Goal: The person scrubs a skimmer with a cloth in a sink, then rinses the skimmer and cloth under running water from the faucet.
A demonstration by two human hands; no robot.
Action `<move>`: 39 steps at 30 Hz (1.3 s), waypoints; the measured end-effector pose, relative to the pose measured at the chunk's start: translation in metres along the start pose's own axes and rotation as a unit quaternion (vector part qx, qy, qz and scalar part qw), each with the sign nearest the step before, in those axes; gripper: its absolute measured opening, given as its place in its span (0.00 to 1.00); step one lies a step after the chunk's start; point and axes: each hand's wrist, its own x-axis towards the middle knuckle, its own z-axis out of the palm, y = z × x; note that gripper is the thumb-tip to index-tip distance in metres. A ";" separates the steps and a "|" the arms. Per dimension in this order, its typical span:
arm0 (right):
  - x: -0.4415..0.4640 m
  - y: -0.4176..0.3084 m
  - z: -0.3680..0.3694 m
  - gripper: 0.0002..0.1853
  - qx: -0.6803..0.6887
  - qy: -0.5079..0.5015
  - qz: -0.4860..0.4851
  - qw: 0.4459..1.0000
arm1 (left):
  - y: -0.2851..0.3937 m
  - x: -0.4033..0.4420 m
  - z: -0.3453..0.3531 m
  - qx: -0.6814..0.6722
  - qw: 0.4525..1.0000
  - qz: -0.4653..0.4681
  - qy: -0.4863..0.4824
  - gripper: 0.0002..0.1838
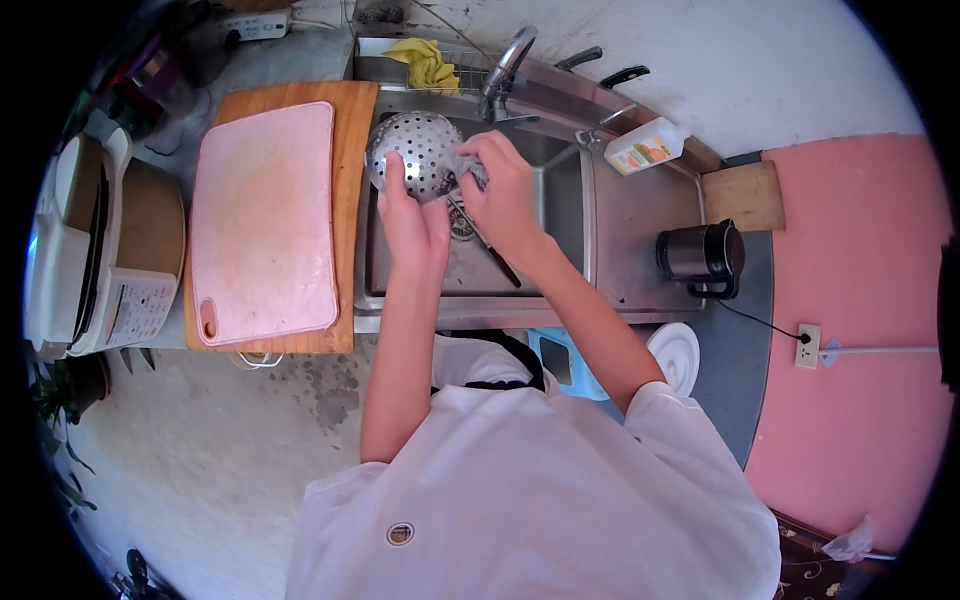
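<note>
Over the sink (375, 270), my left hand (413, 228) grips a round steel skimmer (412, 148) full of small holes, its thumb lying against the domed metal. My right hand (503, 195) is closed on a grey, shiny scrubber (468, 168) that looks like steel wool and presses it to the skimmer's right edge. Below my hands a thin rod with a dark handle (503, 266) slants down over the basin. Whether it joins the skimmer is hidden by my hands. Behind it shows the drain strainer (461, 222).
A faucet (510, 68) rises behind the basin, beside a rack with a yellow cloth (424, 66). To the left, a pink cutting board (265, 220) lies on a wooden board (350, 170). A bottle (645, 147) and a kettle (700, 255) stand to the right.
</note>
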 end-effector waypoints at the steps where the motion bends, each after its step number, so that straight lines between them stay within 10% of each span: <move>1: 0.000 -0.002 0.001 0.12 -0.001 0.025 0.031 0.999 | -0.001 -0.002 -0.001 -0.001 1.000 -0.001 0.001 0.22; 39: -0.018 -0.011 0.011 0.10 0.018 0.048 0.106 0.993 | 0.003 -0.016 -0.003 0.079 0.996 0.008 0.038 0.23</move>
